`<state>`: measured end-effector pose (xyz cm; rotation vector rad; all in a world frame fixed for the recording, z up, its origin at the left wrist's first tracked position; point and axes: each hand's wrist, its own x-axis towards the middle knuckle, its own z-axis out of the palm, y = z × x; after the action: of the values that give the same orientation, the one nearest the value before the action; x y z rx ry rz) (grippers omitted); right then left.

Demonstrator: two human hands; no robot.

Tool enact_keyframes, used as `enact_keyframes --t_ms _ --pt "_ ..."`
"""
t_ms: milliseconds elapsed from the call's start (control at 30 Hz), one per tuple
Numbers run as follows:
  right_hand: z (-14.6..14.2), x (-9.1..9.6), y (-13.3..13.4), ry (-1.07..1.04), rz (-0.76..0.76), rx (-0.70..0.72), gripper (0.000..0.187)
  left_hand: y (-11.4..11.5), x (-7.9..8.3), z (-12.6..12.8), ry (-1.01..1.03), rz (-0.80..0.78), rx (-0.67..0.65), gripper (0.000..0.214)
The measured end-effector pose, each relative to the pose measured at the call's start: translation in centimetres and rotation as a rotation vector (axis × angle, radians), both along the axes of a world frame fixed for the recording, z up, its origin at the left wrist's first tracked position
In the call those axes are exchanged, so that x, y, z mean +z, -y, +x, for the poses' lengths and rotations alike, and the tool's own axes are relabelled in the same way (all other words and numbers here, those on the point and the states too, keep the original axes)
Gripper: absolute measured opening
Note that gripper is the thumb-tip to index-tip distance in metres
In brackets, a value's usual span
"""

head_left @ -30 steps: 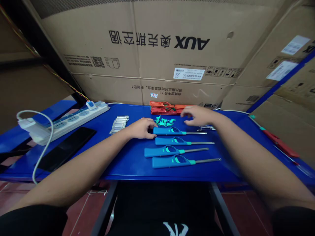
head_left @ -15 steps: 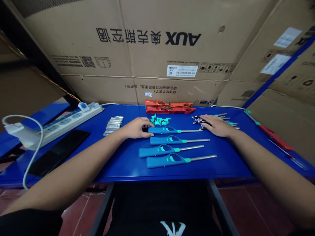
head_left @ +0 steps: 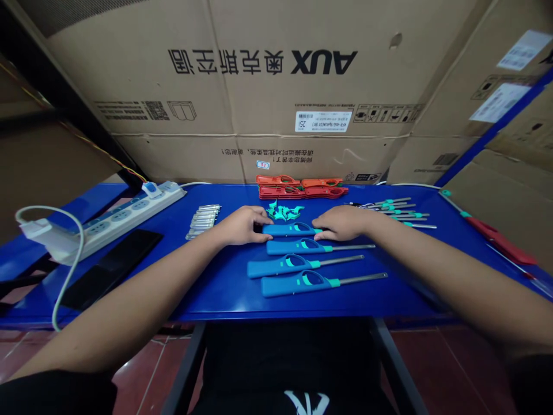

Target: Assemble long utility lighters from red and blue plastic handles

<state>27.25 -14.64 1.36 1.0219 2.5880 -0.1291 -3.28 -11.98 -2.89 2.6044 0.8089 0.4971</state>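
Four blue utility lighters with teal trim and metal rods lie side by side on the blue table [head_left: 216, 288]. My left hand [head_left: 242, 225] curls over the butt end of the top lighter [head_left: 289, 229]. My right hand [head_left: 339, 223] lies across that lighter's neck and hides its rod. Small green plastic parts [head_left: 283, 211] sit just above my left fingers. Red and orange lighter shells [head_left: 301, 187] lie behind them. Thin metal tubes [head_left: 202, 222] lie left of my left hand, and green-collared metal rods [head_left: 393, 210] lie right of my right hand.
A white power strip [head_left: 129, 214] with a cable and a black phone [head_left: 112, 268] lie at the table's left. A red-handled tool [head_left: 496, 241] lies at the right end. Large cardboard boxes [head_left: 259, 86] stand along the table's back edge.
My right hand has moved left from the green-collared rods onto the top lighter's neck, uncovering the rods. My left hand has stayed at the lighter's butt end.
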Motion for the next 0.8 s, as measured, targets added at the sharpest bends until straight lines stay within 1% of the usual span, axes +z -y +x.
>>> enact_keyframes --t_ms 100,167,333,500,533,567,600,700,733,767,800 --pt "0.6 -0.3 -0.7 -0.033 -0.036 0.093 0.045 -0.1 -0.3 0.0 0.020 -0.033 0.005 0.035" --pt "0.8 -0.4 -0.8 -0.060 -0.059 0.118 0.045 -0.2 -0.4 0.0 0.030 -0.057 0.008 0.035" --pt "1.0 -0.5 -0.4 -0.155 -0.103 0.118 0.044 -0.2 -0.4 0.0 0.057 -0.090 -0.006 0.034" --pt "1.5 -0.5 -0.5 -0.261 -0.251 0.086 0.043 -0.2 -0.6 0.0 0.088 -0.106 -0.008 0.034" --pt "1.6 -0.6 -0.5 -0.267 -0.239 0.093 0.043 -0.1 -0.6 0.0 0.095 -0.110 0.001 0.034" --pt "1.7 -0.7 -0.5 -0.268 -0.195 0.110 0.043 -0.1 -0.6 0.0 0.102 -0.116 0.010 0.035" --pt "1.7 -0.8 -0.5 -0.264 -0.123 0.139 0.044 -0.1 -0.7 0.0 0.108 -0.123 0.016 0.036" --pt "1.8 -1.2 0.1 -0.237 0.157 0.239 0.044 0.1 -0.8 0.0 0.126 -0.145 0.025 0.038" --pt "1.9 -1.3 0.3 -0.235 0.209 0.258 0.044 0.1 -0.9 0.0 0.134 -0.149 0.028 0.038" --pt "2.0 -1.4 0.4 -0.243 0.223 0.267 0.044 0.1 -1.0 0.0 0.141 -0.151 0.033 0.039" --pt "2.1 -1.5 0.5 -0.261 0.200 0.263 0.043 0.2 -1.1 0.0 0.148 -0.151 0.039 0.039"
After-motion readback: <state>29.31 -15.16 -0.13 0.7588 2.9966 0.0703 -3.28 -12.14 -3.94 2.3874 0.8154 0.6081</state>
